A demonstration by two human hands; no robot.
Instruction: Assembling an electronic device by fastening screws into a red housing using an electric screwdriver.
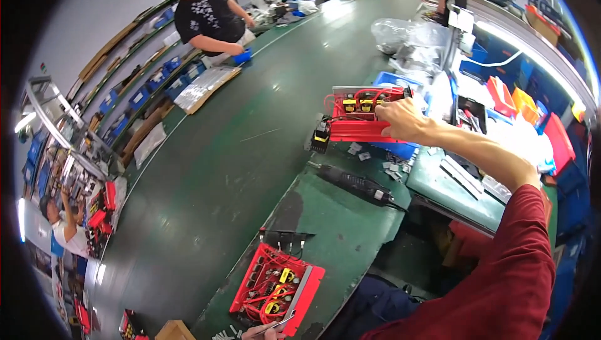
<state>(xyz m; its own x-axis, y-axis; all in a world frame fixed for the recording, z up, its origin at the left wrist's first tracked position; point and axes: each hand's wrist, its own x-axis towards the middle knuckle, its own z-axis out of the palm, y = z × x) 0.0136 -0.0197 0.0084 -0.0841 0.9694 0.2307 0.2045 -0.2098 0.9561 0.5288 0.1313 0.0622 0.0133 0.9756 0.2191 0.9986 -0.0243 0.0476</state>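
Up on the head view, and the right hand (400, 119) has the action; it stretches across the green bench in a dark red sleeve (501, 271), thumb on the outer wall and fingers over the top, clamped by the look of it on the right end of the far red casing (358, 131); that casing sits beyond the black power screwdriver (354, 183), over a blue tray (404, 150), though whether it rests there or is held just clear I cannot tell.

The step in hand looks like shifting or steadying this open unit, which of the two I can't call; the next move, I'd judge, asks for a level hold and fingers clear of the wiring; a snagged lead looks like the danger.

And what a busy-looking piece it is; long ribbed red walls, open top, yellow-wrapped components (349, 106) inside, red wires looping above them, a black end piece (320, 138) set askew at the left end; small metal pieces (394, 170) lie scattered in front.

Down at the lower edge, a second open unit, the near red casing (251, 265), lies tilted across the bench; fingers there, probably the left hand (269, 332), sit beside a slim metal tool (285, 322), but the frame cuts them off; whether they are closed on it, I cannot tell.
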